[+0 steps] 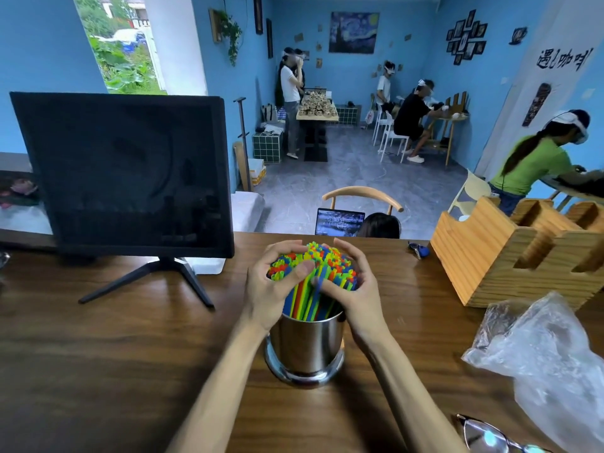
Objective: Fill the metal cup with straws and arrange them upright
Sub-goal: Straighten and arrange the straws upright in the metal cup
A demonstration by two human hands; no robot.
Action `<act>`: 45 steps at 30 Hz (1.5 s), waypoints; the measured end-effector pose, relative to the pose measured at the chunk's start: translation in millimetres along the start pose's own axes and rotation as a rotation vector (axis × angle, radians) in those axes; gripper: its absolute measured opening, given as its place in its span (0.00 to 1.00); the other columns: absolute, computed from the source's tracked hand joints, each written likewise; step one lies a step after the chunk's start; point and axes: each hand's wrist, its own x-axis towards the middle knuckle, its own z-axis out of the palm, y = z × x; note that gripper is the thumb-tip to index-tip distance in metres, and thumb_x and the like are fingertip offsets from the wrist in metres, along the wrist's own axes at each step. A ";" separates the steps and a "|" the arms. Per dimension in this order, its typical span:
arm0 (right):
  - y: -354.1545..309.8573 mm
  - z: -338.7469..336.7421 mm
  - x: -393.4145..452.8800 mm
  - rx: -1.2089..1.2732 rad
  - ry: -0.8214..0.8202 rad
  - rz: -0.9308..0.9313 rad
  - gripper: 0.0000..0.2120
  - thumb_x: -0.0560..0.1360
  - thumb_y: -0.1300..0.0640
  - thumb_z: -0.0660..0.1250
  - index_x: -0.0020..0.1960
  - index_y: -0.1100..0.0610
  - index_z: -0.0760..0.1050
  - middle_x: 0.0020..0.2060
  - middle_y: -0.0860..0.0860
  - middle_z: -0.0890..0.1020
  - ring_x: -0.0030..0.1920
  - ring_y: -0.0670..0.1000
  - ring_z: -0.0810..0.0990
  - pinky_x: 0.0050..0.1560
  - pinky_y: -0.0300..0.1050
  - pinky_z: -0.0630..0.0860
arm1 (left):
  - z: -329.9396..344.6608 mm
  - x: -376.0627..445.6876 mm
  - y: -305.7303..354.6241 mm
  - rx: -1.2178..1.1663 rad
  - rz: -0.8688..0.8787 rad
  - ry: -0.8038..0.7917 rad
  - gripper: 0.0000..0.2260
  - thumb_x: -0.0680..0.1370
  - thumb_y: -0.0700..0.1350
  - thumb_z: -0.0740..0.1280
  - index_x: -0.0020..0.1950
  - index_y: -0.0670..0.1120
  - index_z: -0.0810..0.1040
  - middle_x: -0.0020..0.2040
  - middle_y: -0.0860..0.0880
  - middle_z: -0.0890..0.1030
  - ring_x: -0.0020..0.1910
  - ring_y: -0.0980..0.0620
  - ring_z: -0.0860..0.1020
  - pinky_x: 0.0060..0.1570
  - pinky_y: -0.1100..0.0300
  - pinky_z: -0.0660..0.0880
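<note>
We see the arranging step: the straws [312,273] already stand in the metal cup [305,344], near the front middle of the wooden table [114,354]. Our left hand [273,289] and right hand [353,286] curl around the bundle from either side, clasping it. The straws' long axes run nearly vertical, tips fanning upward. Next, we judge, a gentle squeeze should gather and level them.

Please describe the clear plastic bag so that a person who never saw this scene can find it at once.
Start at the wooden counter and look at its right end, just in front of the wooden organizer box. The plastic bag lies there crumpled. It is the only transparent, wrinkled thing; the eyeglasses near it are rigid and dark-framed.
</note>
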 end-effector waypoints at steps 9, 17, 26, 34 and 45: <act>-12.6 -5.8 -13.8 -0.195 0.018 -0.043 0.24 0.70 0.58 0.80 0.65 0.52 0.80 0.56 0.46 0.86 0.57 0.49 0.85 0.57 0.49 0.82 | -7.5 -3.5 2.4 0.167 0.082 0.013 0.11 0.71 0.51 0.77 0.53 0.54 0.86 0.64 0.54 0.80 0.65 0.59 0.76 0.65 0.58 0.74; -20.9 -11.1 -13.5 -0.529 -0.023 -0.142 0.21 0.73 0.48 0.78 0.64 0.45 0.79 0.58 0.39 0.83 0.58 0.43 0.82 0.59 0.47 0.80 | -9.9 -4.5 2.8 0.096 0.014 -0.019 0.11 0.73 0.50 0.76 0.55 0.52 0.85 0.63 0.56 0.81 0.64 0.57 0.78 0.64 0.52 0.77; -26.1 -11.7 -10.3 -0.648 0.004 -0.237 0.22 0.81 0.38 0.56 0.62 0.48 0.82 0.53 0.44 0.78 0.58 0.43 0.78 0.59 0.40 0.73 | -9.2 -2.3 0.9 0.154 0.105 -0.011 0.08 0.75 0.44 0.75 0.53 0.51 0.86 0.61 0.51 0.82 0.62 0.55 0.79 0.63 0.60 0.75; -30.3 -8.1 2.0 -0.611 -0.055 -0.145 0.18 0.85 0.40 0.52 0.54 0.34 0.80 0.48 0.41 0.75 0.56 0.45 0.77 0.58 0.45 0.71 | -7.1 -3.4 2.6 0.112 0.080 0.027 0.10 0.75 0.42 0.76 0.50 0.56 0.85 0.61 0.51 0.82 0.62 0.56 0.79 0.58 0.67 0.75; -26.1 -7.5 17.1 -0.039 -0.109 0.243 0.21 0.79 0.40 0.62 0.62 0.52 0.81 0.61 0.52 0.84 0.65 0.54 0.81 0.68 0.52 0.73 | -12.3 1.3 6.0 0.084 -0.007 -0.094 0.19 0.74 0.64 0.69 0.57 0.54 0.86 0.67 0.57 0.79 0.69 0.59 0.74 0.70 0.55 0.70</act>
